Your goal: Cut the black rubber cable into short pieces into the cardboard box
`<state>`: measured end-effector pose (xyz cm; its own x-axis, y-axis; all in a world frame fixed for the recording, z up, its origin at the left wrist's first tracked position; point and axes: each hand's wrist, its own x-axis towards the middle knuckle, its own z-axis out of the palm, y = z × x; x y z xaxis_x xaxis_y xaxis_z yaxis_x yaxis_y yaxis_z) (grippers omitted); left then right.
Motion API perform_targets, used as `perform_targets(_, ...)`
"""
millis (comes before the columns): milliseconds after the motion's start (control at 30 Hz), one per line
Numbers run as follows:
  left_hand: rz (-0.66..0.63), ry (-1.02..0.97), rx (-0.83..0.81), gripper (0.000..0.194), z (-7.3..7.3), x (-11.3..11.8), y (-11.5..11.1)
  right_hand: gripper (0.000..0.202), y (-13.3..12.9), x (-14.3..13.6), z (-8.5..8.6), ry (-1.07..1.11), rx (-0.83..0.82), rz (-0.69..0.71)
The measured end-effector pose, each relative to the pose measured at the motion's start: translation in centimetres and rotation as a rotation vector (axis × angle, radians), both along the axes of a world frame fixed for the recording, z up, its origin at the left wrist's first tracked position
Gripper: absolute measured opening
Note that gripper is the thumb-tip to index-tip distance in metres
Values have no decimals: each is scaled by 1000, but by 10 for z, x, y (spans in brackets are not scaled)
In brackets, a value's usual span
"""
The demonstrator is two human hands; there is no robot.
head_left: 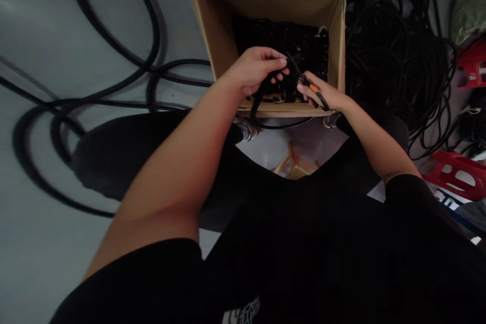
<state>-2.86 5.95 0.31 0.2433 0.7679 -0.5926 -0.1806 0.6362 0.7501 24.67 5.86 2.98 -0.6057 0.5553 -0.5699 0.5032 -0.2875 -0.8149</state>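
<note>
Over a cardboard box (336,55), my left hand (261,67) is closed round a black rubber hose or cable (256,104), which hangs from it over the box's near edge. My right hand (319,90) grips a pair of scissors (316,90) with black and orange handles. The blades point up and left, close to the left fingertips. Whether they touch the hose is too dark to tell. Inside the box lie many small black pieces (288,30), their kind unclear.
Thick black hose (152,25) loops across the grey floor at left. A large tangle of black hose (395,61) lies right of the box. Red plastic stools (455,174) stand at the right. A wooden stool (296,167) shows between my legs.
</note>
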Motion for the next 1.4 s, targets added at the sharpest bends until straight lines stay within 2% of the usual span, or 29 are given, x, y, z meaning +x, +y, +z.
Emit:
perform_targets(133,-22,17,10,21,-1,2,-1,67,-4,0,-7,-5,23,-6)
perform_targets(233,-16,29,20,23,-1,5,-1,69,-7,-3,-6,-33,50,-22)
perform_targets(467,-5,123,111,37,-8,0,-1,79,-7,-23,24,-93,85,-64)
perform_targets(633,-69,99,60,33,1,-4,-1,74,-8,-29,32,-71,79,-36)
perform_targets(767,-43,41,7,26,8,-3,2,68,-8,-28,32,-81,96,-35)
perform_targets(900,-20,20,-32,26,9,-3,5,69,-6,-30,34,-90,100,-15)
perform_targets(1000,-58,24,-33,26,7,-4,4,71,-6,-26,30,-90,96,-16)
perform_targets(1133,-177,54,10,32,0,-6,2,69,-7,-13,11,-67,105,-30)
perform_targets(1233,-166,67,17,37,-6,-7,5,68,-6,-6,-1,-39,102,-17)
perform_targets(1400,-186,68,33,40,-11,-8,7,69,-3,-4,-2,-38,76,-8)
